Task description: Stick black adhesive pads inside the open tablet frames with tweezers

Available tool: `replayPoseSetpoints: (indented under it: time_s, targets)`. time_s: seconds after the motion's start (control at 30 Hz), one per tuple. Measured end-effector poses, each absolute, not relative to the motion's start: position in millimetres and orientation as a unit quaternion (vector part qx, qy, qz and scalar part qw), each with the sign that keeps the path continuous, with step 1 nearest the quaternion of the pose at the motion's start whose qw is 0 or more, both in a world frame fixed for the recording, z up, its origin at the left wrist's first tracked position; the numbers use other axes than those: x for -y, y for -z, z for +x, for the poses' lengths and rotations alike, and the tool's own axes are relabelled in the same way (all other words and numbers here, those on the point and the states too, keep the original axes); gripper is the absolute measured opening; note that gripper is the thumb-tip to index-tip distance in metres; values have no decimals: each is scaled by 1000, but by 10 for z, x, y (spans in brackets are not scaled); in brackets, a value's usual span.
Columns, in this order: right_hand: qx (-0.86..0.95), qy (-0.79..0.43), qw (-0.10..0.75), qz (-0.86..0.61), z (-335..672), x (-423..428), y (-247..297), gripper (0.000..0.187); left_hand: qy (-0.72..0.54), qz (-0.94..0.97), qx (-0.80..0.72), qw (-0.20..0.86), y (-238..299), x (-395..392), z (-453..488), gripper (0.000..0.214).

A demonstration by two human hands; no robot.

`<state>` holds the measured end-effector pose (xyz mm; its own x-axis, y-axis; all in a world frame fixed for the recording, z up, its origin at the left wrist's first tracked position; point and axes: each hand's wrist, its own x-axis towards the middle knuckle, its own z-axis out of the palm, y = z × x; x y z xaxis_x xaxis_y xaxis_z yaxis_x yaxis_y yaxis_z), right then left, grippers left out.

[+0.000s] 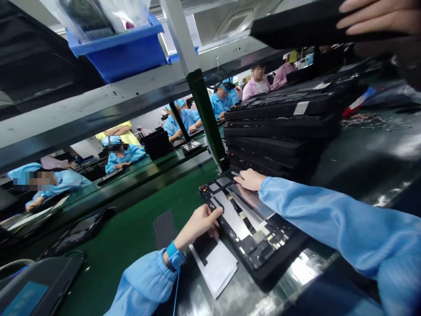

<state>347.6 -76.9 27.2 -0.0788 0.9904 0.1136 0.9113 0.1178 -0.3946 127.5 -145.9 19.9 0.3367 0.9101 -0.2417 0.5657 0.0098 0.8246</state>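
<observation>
An opened tablet (232,215) lies in a black foam tray (272,272), its battery area, cables and circuit board exposed. My left hand (204,219) is closed at the tablet's left edge, thumb on top and the other fingers curled beneath. At the far right corner, my right hand (251,179) reaches over with its fingertips pressed together; a small greyish piece shows at their tips, too small to name. White sheets (219,267) with a dark patch lie under and beside my left hand. A blue wrist strap (175,254) with a cord circles my left wrist.
Stacked black foam trays (266,131) stand behind the tablet. Another person's hand (378,17) holds a black tray (296,26) at upper right. A green post (207,118) and shelf with a blue bin (125,57) rise ahead. A dark pad (164,228) lies left.
</observation>
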Motion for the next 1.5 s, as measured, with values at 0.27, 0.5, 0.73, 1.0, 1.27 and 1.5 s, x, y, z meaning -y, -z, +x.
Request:
replayPoseSetpoints:
  time_s: [0.27, 0.5, 0.73, 1.0, 1.27, 1.5]
  targets:
    - [703, -170, 313, -615, 3433, 837, -340, 42, -518, 517, -432, 527, -689, 1280, 1148, 44]
    - [810, -97, 266, -513, 3310, 885, -149, 24, -696, 379, -483, 372, -812, 551, 455, 28]
    - [839, -82, 148, -517, 3178, 940, 78, 16, -740, 209, -579, 271, -306, 174, -87, 22]
    - [854, -77, 83, -508, 3176, 951, 34, 17, -562, 360, -637, 386, -181, 240, -232, 24]
    - [891, -79, 104, -435, 3061, 963, -194, 20, -359, 663, -502, 424, -433, 1177, 545, 11]
    - [931, -70, 56, -355, 2587, 881, 15, 24, -108, 941, -307, 96, -40, 1665, 780, 19]
